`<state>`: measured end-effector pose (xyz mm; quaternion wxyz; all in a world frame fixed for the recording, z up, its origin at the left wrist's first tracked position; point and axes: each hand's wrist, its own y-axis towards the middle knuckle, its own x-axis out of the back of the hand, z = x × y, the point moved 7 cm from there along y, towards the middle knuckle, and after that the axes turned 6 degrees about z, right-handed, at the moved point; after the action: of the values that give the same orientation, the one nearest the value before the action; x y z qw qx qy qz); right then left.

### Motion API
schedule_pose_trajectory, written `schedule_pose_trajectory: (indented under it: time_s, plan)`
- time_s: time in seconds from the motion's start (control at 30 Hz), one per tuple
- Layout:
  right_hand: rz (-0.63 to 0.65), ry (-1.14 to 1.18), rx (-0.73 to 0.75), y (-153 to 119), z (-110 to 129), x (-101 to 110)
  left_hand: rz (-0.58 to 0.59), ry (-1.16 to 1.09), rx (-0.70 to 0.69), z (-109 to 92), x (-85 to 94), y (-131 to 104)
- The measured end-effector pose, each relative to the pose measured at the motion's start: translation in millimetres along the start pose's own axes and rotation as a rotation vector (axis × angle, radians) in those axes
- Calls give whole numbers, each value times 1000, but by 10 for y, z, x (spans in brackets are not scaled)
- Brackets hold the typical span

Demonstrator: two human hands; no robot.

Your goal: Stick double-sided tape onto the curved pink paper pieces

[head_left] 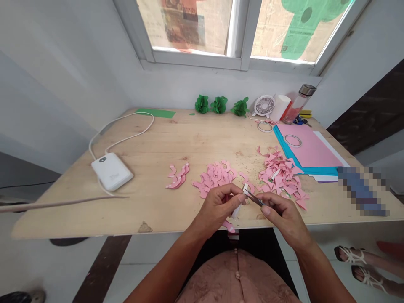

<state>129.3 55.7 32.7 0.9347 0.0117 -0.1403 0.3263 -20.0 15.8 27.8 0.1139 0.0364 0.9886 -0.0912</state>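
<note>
My left hand [219, 206] is closed over the table's front edge, its thumb and fingertips pinching a narrow white strip [245, 187] that looks like tape. Below those fingers hangs more white strip [236, 211], and a pink paper piece [229, 226] shows at the table edge; whether the hand holds it too, I cannot tell. My right hand [284, 214] is closed around small scissors [254, 198], their handles mostly hidden by the fingers. The blades reach left and meet the white strip. Just beyond my hands lie wavy pink paper pieces [214, 176], and to the right a heap of pink scraps [280, 172].
A few pink curved pieces [179, 176] lie left of centre. A white power bank [112, 171] with a cable sits at left. Green paper figures [218, 105], a small fan [264, 105] and a bottle [299, 105] line the back. Coloured sheets [315, 147] carry a tape roll [293, 140].
</note>
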Motion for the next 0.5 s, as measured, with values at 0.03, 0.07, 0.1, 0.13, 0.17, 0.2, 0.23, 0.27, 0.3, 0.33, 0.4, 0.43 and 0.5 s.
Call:
schedule_pose_trajectory:
  time_s: [0.03,0.07,0.1,0.13,0.17,0.2,0.23,0.27,0.3,0.33,0.4,0.43,0.5]
  plan:
    - [7,3,-8,-2,-10,-7,0,-2,-5,-4,0,-1]
    - [12,4,-15,-3,-16,-14,0,-2,-11,-7,-1,0]
    - [15,4,-20,-3,-19,-19,2,0,-16,-7,-5,0]
    - [16,1,-20,-3,-16,-23,5,3,-21,-7,-11,2]
    - [15,-4,-15,-2,-7,-26,9,3,-27,-7,-19,4]
    - [15,-11,-8,0,5,-28,14,0,-33,-9,-28,6]
    - [14,-17,2,3,18,-30,21,-6,-39,-10,-39,8]
    - [15,-20,9,6,29,-33,27,-13,-45,-14,-50,9]
    - [18,-21,14,9,36,-37,33,-20,-48,-19,-60,10]
    - [22,-19,15,11,38,-40,35,-26,-48,-24,-67,9]
    - [27,-9,8,13,31,-43,31,-24,-44,-39,-74,5]
    - [28,-4,5,14,26,-44,26,-20,-43,-47,-73,2]
    - [34,5,0,13,16,-48,22,-12,-37,-56,-75,-2]
